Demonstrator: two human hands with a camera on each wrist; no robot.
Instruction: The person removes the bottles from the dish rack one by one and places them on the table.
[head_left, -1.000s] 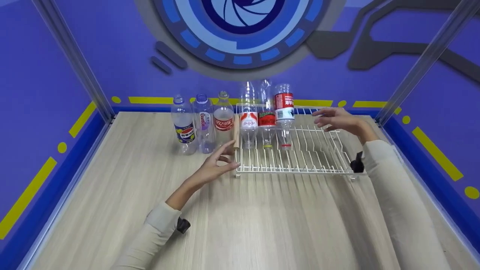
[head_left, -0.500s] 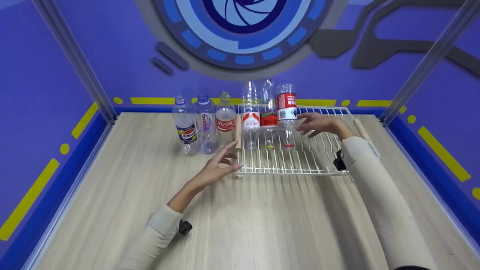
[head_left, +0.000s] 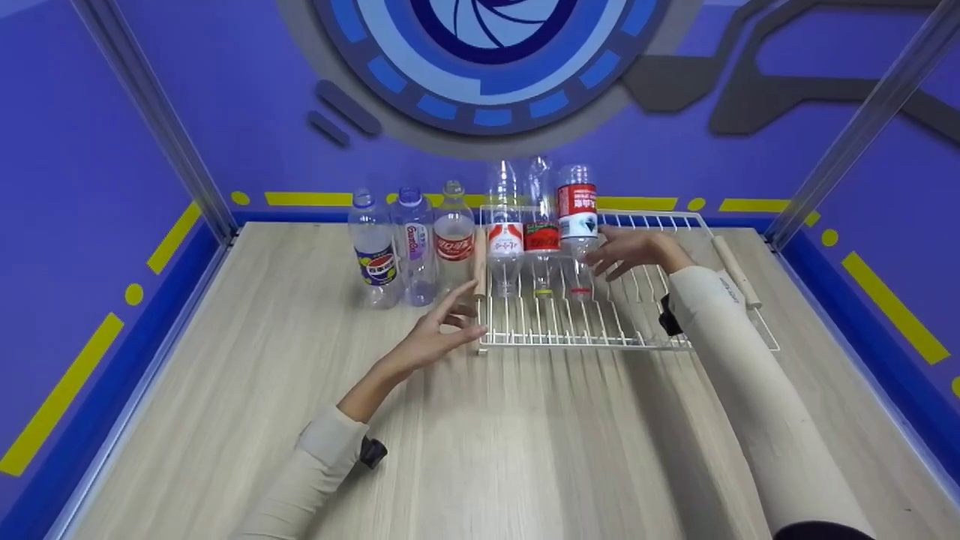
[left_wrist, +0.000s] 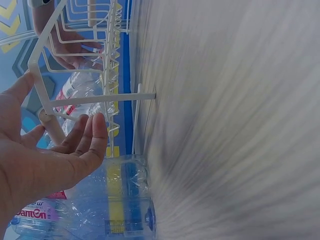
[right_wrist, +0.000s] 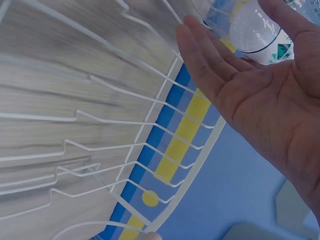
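My left hand (head_left: 431, 339) is at the left front corner of a white wire rack (head_left: 570, 346), thumb and fingers apart around its edge by a wooden handle (head_left: 481, 264). In the left wrist view the thumb is against or very near the white frame. My right hand (head_left: 637, 249) is over the rack beside a clear plastic bottle (head_left: 577, 202) with a red and white label, lying neck toward me. Its fingers are extended close to the bottle; contact is hard to tell. Left of it lie a red-labelled bottle (head_left: 541, 237) and a white-and-red-labelled bottle (head_left: 505, 240).
Left of the rack, a Pepsi-style bottle (head_left: 375, 259), a purple-labelled bottle (head_left: 415, 247) and a red-labelled cola bottle (head_left: 454, 244) stand upright on the wooden table (head_left: 480, 442). Another wooden handle (head_left: 736, 271) is on the rack's right side. Blue printed walls enclose the table.
My right hand has moved left from over the rack's right part to beside the red-and-white-labelled bottle. My left hand has stayed at the rack's corner.
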